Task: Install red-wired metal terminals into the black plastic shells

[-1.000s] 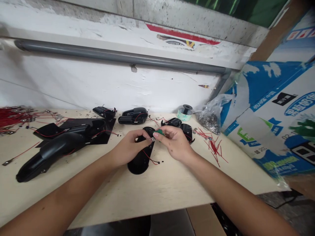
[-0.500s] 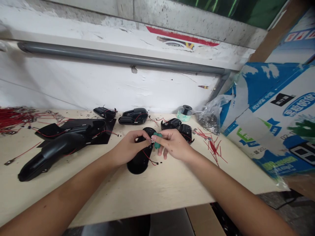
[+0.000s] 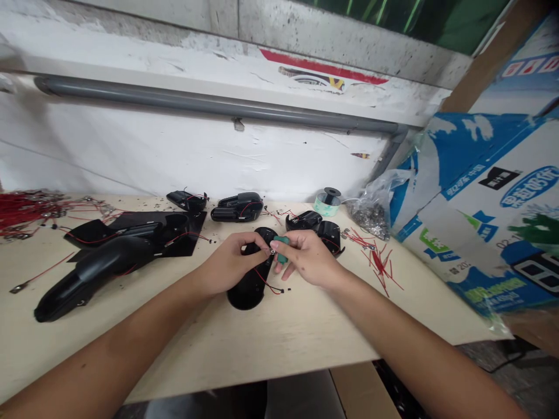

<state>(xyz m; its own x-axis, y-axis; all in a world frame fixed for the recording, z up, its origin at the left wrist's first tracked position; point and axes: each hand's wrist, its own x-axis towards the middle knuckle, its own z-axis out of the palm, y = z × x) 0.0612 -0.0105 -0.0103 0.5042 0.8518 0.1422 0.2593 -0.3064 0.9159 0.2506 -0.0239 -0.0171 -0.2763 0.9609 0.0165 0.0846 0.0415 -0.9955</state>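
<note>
Pinching a small metal terminal [image 3: 271, 250] in my left hand [image 3: 227, 266], I have a green piece [image 3: 281, 249] gripped in my right hand [image 3: 308, 257], both just above a black plastic housing [image 3: 250, 289].

Black plastic housing [image 3: 247, 294] crossed by a thin red wire [image 3: 266, 284] — beside it, one small teal-green piece [image 3: 282, 249].

You are working in a small assembly workshop, with black plastic housings [image 3: 238, 207] and cut red wires [image 3: 379, 262] spreading across the worktop [image 3: 279, 331] (a bag of metal parts [image 3: 371, 215] sitting by the scuffed wall [image 3: 196, 151]).
</note>
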